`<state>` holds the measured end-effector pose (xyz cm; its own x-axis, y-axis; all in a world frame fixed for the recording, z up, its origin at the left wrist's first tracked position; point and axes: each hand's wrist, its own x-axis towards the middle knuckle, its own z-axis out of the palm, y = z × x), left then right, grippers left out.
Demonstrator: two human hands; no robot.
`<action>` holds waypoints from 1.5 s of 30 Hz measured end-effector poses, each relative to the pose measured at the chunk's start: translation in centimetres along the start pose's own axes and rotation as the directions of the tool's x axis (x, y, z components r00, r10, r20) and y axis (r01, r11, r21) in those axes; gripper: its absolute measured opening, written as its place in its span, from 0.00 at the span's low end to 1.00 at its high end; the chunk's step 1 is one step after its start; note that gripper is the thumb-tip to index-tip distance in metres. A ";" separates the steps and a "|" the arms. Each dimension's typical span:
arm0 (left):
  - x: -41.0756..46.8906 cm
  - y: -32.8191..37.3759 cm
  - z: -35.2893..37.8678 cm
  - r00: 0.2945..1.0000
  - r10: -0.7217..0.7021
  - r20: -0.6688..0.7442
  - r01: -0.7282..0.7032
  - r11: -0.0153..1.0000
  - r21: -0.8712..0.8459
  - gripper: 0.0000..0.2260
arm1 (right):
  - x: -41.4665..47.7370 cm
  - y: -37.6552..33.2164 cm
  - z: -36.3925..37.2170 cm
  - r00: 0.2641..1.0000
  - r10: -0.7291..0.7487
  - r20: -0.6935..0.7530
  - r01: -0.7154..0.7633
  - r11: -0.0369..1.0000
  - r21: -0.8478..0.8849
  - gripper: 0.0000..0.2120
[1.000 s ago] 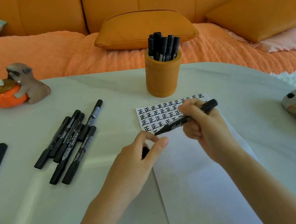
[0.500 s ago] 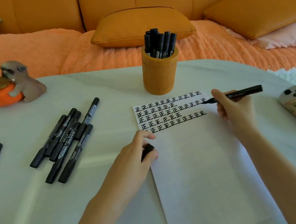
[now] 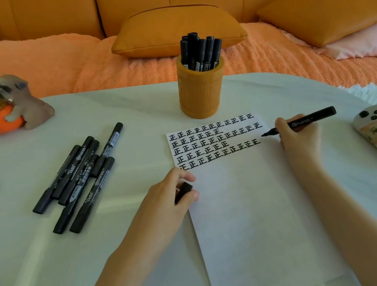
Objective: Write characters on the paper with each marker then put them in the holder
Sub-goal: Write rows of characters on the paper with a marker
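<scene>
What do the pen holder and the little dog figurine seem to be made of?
Pen holder: probably bamboo or wood, matte orange-brown, with faint vertical ribs on its wall.
Dog figurine: likely resin or ceramic, painted and smooth, with soft highlights on its moulded shapes.

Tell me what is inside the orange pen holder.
Black markers stand bunched inside the pen holder, capped ends up. Its wall hides their lower halves and the bottom, so the count is unclear.

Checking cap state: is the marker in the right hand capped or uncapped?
Uncapped: marker tip bare; left hand holds the cap.
</scene>
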<state>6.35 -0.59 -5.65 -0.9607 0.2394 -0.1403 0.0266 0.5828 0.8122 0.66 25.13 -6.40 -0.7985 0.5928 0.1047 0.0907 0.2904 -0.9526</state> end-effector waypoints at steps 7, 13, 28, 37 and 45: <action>0.0 0.0 0.0 1.000 -0.006 0.002 0.006 1.000 0.001 0.06 | -0.1 0.0 0.0 1.000 -0.004 -0.002 0.004 1.000 -0.022 0.15; 0.0 0.0 0.0 1.000 -0.007 0.003 0.007 1.000 0.004 0.06 | -0.1 0.0 0.0 1.000 -0.004 0.010 0.004 1.000 -0.020 0.14; 0.1 -0.1 0.0 1.000 -0.010 0.004 0.010 1.000 -0.006 0.06 | 0.1 0.1 0.2 0.999 -0.036 -0.035 0.034 0.997 -0.070 0.15; 0.0 -0.1 0.0 1.000 -0.010 0.002 0.010 1.000 0.002 0.06 | -0.2 -0.1 0.0 1.000 0.000 -0.019 -0.001 0.999 -0.034 0.14; 0.0 0.0 0.0 1.000 -0.013 0.001 0.013 1.000 0.009 0.06 | 0.0 0.1 0.1 1.000 -0.005 -0.014 0.004 0.998 -0.070 0.12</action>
<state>6.35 -0.58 -5.66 -0.9608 0.2321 -0.1516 0.0163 0.5932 0.8049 0.60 25.10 -6.48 -0.7904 0.6020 0.1131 0.1292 0.3443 -0.9299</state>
